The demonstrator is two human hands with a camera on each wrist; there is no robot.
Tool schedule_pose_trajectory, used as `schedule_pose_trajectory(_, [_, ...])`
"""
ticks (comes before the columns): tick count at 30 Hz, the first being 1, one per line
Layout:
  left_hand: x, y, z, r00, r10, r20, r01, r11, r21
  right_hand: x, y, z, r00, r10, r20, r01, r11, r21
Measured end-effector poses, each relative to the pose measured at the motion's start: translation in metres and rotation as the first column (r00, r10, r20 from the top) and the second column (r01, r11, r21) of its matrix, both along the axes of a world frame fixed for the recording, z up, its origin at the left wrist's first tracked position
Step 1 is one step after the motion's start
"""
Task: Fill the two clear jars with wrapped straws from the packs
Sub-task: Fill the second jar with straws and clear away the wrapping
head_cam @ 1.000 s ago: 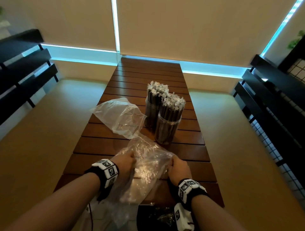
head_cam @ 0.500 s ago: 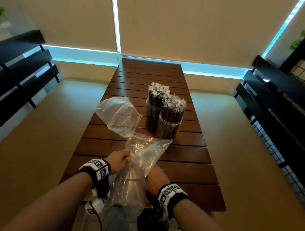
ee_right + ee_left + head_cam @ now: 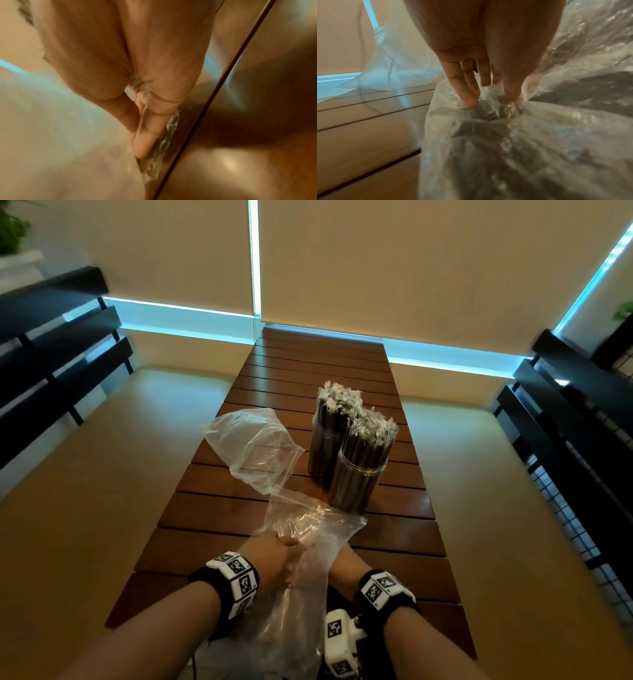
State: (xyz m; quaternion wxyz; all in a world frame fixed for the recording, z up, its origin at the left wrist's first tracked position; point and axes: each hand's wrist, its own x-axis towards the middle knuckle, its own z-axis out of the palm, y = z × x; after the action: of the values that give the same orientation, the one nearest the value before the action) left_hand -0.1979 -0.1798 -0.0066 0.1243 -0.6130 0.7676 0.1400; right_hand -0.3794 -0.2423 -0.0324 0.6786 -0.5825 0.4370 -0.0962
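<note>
The head view shows the slatted table [image 3: 212, 508] with two jars [image 3: 356, 474] standing touching each other near its middle, both packed with upright straws [image 3: 363, 419] whose white wrapper ends stick out above the rims. Just left of the jars lies an empty pack [image 3: 253, 446], crumpled and puffed up. A second pack [image 3: 308, 529] hangs over the near table edge between both hands, its far end lying on the table just short of the near jar.

From the head, the left hand [image 3: 274, 556] grips the pack's left side; the left wrist view adds the detail, with fingers [image 3: 467, 92] and thumb bunching the film [image 3: 505, 121] into a gathered neck. The right hand [image 3: 342, 563] is mostly hidden behind the film in the head view; the right wrist view, though blurred, shows its thumb [image 3: 126, 113] and fingers pressed together, pinching a strip of the pack [image 3: 164, 146] close above a table slat

Whether any straws are inside the held pack cannot be told
</note>
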Motion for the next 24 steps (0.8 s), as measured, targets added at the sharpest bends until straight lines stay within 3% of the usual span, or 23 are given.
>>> schedule_pose_trajectory(2, [-0.003, -0.004, -0.004, 1.0, -0.001, 0.023, 0.002, 0.999, -0.053, -0.001, -0.002, 0.015, 0.922, -0.342, 0.184, 0.292, 0.922, 0.253])
schedule_pose_trajectory(4, [-0.01, -0.007, -0.002, 0.999, 0.033, 0.027, -0.031, 0.997, -0.076, -0.001, -0.006, 0.027, 0.823, -0.545, 0.157, 0.464, 0.806, 0.368])
schedule_pose_trajectory(5, [-0.013, -0.008, -0.002, 0.998, 0.047, 0.034, -0.044, 0.996, -0.074, -0.004, -0.009, 0.029, 0.785, -0.608, 0.118, 0.553, 0.774, 0.308])
schedule_pose_trajectory(7, [-0.017, -0.011, -0.002, 0.996, 0.077, 0.041, -0.073, 0.994, -0.084, -0.014, -0.02, 0.035, 0.731, -0.682, 0.021, 0.682, 0.728, -0.075])
schedule_pose_trajectory(8, [-0.018, -0.012, -0.003, 0.995, 0.087, 0.038, -0.083, 0.992, -0.096, -0.014, -0.019, 0.043, 0.73, -0.684, 0.015, 0.652, 0.689, -0.316])
schedule_pose_trajectory(9, [-0.017, -0.013, -0.004, 0.995, 0.088, 0.035, -0.084, 0.99, -0.111, -0.011, -0.016, 0.051, 0.781, -0.623, 0.035, 0.542, 0.648, -0.536])
schedule_pose_trajectory(11, [-0.014, -0.015, -0.005, 0.997, 0.077, 0.025, -0.073, 0.99, -0.12, -0.004, -0.009, 0.058, 0.932, -0.338, -0.134, 0.093, 0.577, -0.811])
schedule_pose_trajectory(12, [-0.013, -0.015, -0.004, 0.998, 0.063, 0.016, -0.061, 0.991, -0.122, 0.003, -0.003, 0.062, 0.938, -0.174, -0.298, -0.164, 0.536, -0.828])
schedule_pose_trajectory(14, [-0.011, -0.015, -0.005, 0.999, 0.032, 0.038, -0.026, 0.989, -0.144, 0.013, 0.006, 0.057, 0.792, 0.037, -0.609, -0.569, 0.403, -0.716])
schedule_pose_trajectory(15, [-0.01, -0.015, -0.006, 0.998, 0.029, 0.051, -0.021, 0.988, -0.152, 0.016, 0.009, 0.052, 0.706, 0.056, -0.706, -0.678, 0.344, -0.65])
schedule_pose_trajectory(16, [-0.007, -0.014, -0.007, 0.999, 0.034, 0.035, -0.028, 0.989, -0.146, 0.018, 0.01, 0.048, 0.653, 0.042, -0.756, -0.73, 0.301, -0.613])
schedule_pose_trajectory(18, [0.0, -0.012, -0.01, 0.993, 0.048, -0.106, -0.059, 0.992, -0.112, 0.019, 0.007, 0.036, 0.617, 0.038, -0.786, -0.75, 0.33, -0.573])
schedule_pose_trajectory(20, [0.008, -0.008, -0.009, 0.978, 0.043, -0.202, -0.057, 0.996, -0.063, 0.015, 0.006, 0.028, 0.66, 0.059, -0.749, -0.704, 0.395, -0.59])
schedule_pose_trajectory(22, [0.012, -0.007, -0.005, 0.989, 0.01, -0.145, -0.02, 0.997, -0.07, 0.009, 0.003, 0.02, 0.731, 0.077, -0.678, -0.641, 0.418, -0.644])
schedule_pose_trajectory(24, [0.011, -0.007, -0.005, 0.997, -0.042, -0.067, 0.033, 0.989, -0.141, 0.0, 0.001, 0.016, 0.801, 0.057, -0.595, -0.54, 0.497, -0.679])
